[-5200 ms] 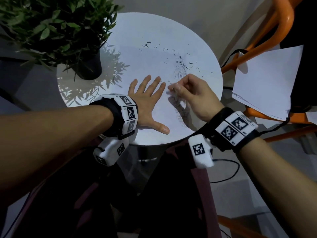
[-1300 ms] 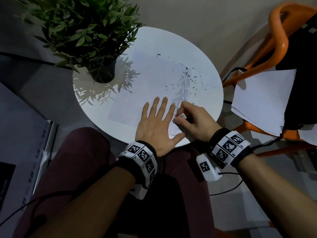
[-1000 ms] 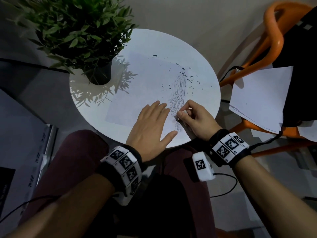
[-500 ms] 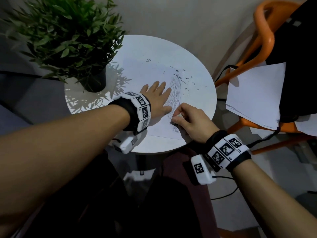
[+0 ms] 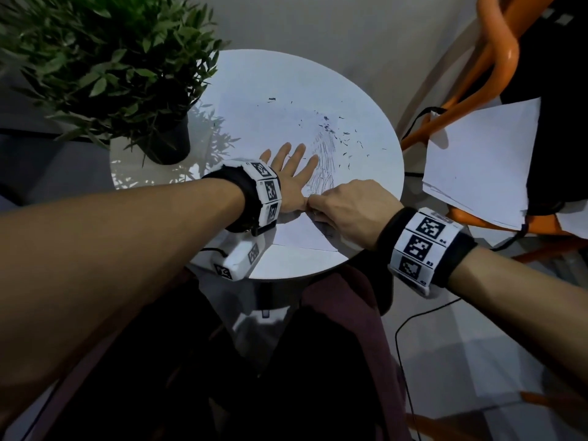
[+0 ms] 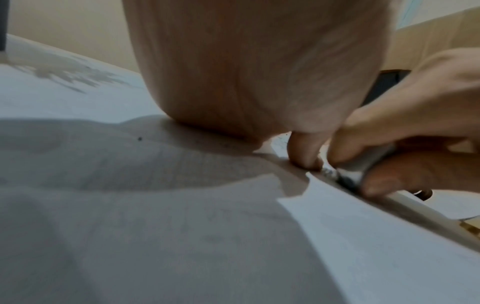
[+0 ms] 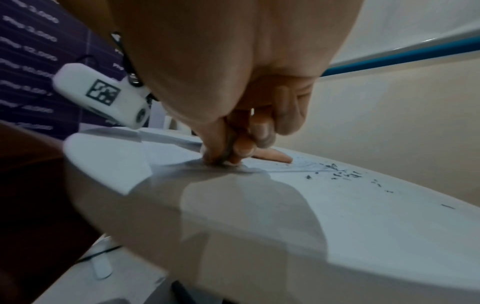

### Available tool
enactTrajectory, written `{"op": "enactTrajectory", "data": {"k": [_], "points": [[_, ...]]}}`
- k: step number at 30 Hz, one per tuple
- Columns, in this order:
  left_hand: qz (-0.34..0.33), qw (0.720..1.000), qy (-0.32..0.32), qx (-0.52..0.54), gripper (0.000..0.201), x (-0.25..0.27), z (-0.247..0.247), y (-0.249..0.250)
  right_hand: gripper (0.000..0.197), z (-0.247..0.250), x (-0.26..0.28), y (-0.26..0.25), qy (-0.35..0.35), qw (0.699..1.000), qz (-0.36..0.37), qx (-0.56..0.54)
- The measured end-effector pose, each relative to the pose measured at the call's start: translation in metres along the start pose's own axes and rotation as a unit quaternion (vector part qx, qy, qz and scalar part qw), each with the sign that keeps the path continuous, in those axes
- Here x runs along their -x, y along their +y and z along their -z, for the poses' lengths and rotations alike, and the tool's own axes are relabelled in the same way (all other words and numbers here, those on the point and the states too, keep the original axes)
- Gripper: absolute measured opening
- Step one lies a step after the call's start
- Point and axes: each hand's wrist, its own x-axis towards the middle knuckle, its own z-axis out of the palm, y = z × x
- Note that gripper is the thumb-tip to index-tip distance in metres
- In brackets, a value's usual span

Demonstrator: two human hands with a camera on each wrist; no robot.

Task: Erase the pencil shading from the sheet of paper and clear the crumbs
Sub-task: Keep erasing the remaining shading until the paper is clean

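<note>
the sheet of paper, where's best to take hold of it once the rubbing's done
By judgement, the near corner of the sheet of paper: it lies close to the table rim, free of shading and crumbs. Come from the near side with a thumb-and-finger grip, since the sheet lies flat and offers only edges.

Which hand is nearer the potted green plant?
Left. The left hand lies flat on the paper beside the potted green plant; the right hand is farther, near the table's edge.

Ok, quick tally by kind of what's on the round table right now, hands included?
Hands: 2, left hand flat, right hand pinching the eraser
Erasers: 1
Sheets of paper: 1
Potted plants: 1
Total: 5, plus scattered crumbs, too many to count.
</note>
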Motion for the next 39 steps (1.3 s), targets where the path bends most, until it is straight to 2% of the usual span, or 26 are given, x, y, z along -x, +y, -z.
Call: {"op": "enactTrajectory", "data": {"k": [3,5,8,10,13,15,19,22,24,29,32,34,37,39], "points": [[-0.009,1.0,-0.002,0.011,0.084,0.0,0.0,-0.001,0.008,-0.002,0.012,0.0,-0.014,0.998,0.055,-0.002],[-0.009,1.0,-0.002,0.008,0.086,0.001,0.0,-0.002,0.006,-0.003,0.016,0.003,-0.03,0.997,0.066,-0.021],[-0.001,1.0,0.0,0.007,0.083,0.001,0.0,0.0,0.008,-0.002,0.011,0.008,0.01,0.997,0.017,-0.069],[0.006,1.0,0.005,0.011,0.076,0.002,-0.001,0.001,0.013,-0.006,0.002,0.007,0.038,0.998,-0.01,-0.053],[0.01,1.0,0.013,0.016,0.07,0.003,0.0,0.002,0.008,-0.013,-0.002,0.0,0.045,0.998,-0.011,-0.032],[0.002,1.0,0.011,0.02,0.072,0.002,-0.002,0.001,0.012,-0.012,0.005,-0.002,0.033,0.999,0.007,-0.022],[-0.005,0.999,0.026,0.019,0.076,0.001,-0.006,-0.003,0.01,-0.004,0.021,0.005,-0.048,0.997,0.065,-0.013],[-0.002,1.0,0.017,0.017,0.076,0.0,-0.004,-0.001,0.016,0.001,0.012,0.011,-0.017,0.998,0.022,-0.053],[0.006,1.0,0.014,0.015,0.075,0.0,-0.003,-0.002,0.011,-0.001,-0.002,0.008,0.023,0.999,0.008,-0.034],[0.001,1.0,0.008,0.023,0.075,0.001,-0.002,-0.001,0.015,-0.006,0.002,-0.005,0.022,0.999,0.033,0.01],[-0.005,1.0,0.012,0.028,0.076,0.002,-0.002,-0.002,0.015,-0.003,0.013,-0.003,-0.022,0.997,0.073,0.014],[-0.003,0.999,0.012,0.03,0.077,0.001,-0.003,-0.002,0.01,0.001,0.011,0.005,-0.035,0.997,0.057,-0.029],[0.008,1.0,0.012,0.024,0.071,0.001,-0.001,0.0,0.012,-0.002,0.0,0.012,0.015,0.999,0.0,-0.04],[0.012,1.0,0.011,0.023,0.066,0.001,0.0,0.002,0.012,-0.009,-0.004,0.007,0.028,0.999,-0.005,-0.025]]}}
